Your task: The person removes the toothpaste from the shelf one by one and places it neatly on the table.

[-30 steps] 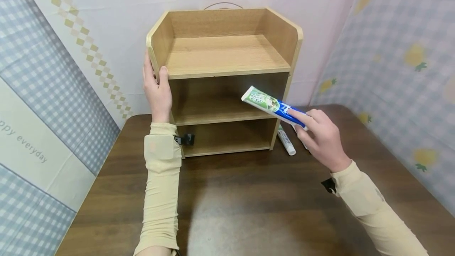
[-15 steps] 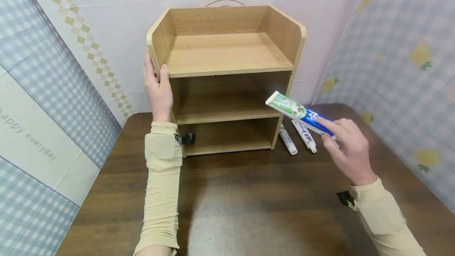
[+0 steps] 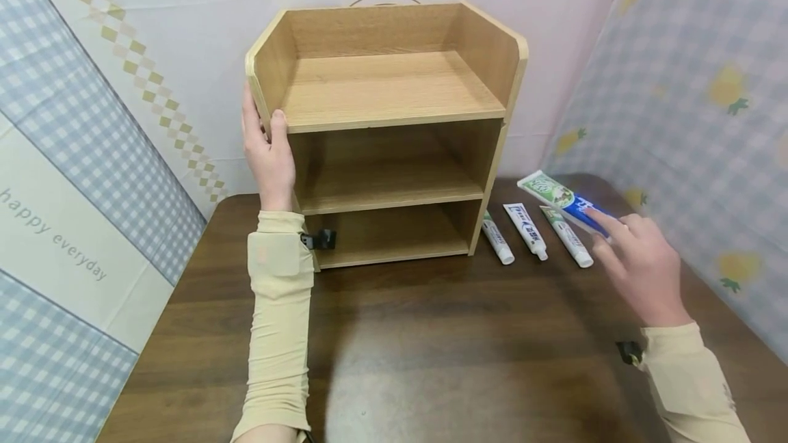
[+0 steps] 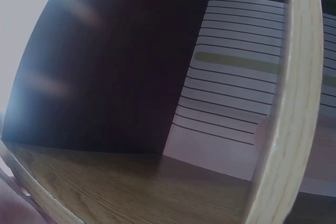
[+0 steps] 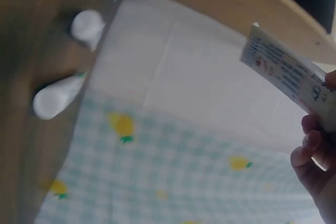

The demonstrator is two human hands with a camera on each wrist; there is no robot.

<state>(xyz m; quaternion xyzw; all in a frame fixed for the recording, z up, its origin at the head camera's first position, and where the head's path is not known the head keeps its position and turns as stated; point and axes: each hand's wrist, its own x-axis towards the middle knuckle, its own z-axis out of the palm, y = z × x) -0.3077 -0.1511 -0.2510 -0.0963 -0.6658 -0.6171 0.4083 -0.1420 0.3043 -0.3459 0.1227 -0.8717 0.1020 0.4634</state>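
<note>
A tabletop wooden shelf unit [image 3: 394,122] stands upright on the dark table. My left hand [image 3: 269,156] holds its left side panel, fingers along the outside and thumb at the front edge. My right hand [image 3: 643,258] pinches a green and blue toothpaste tube [image 3: 557,195], its flat end pointing up and left. That tube is above the table at the right, over three white toothpaste tubes lying by the shelf: one tube [image 3: 498,241] against the side panel, a middle tube [image 3: 526,231] and a right tube [image 3: 569,239]. The right wrist view shows the held tube's printed back [image 5: 286,72].
The dark wood table [image 3: 431,347] reaches toward me in front of the shelf. A white cloth [image 3: 203,33] hangs behind, and checked cloth with pineapples [image 3: 689,108] covers the right side. Inside the shelf are a middle board [image 3: 394,186] and a bottom compartment [image 3: 394,234].
My right hand has moved right and down with the toothpaste tube, away from the shelf's front, uncovering the tubes on the table. The left hand stays on the side panel.
</note>
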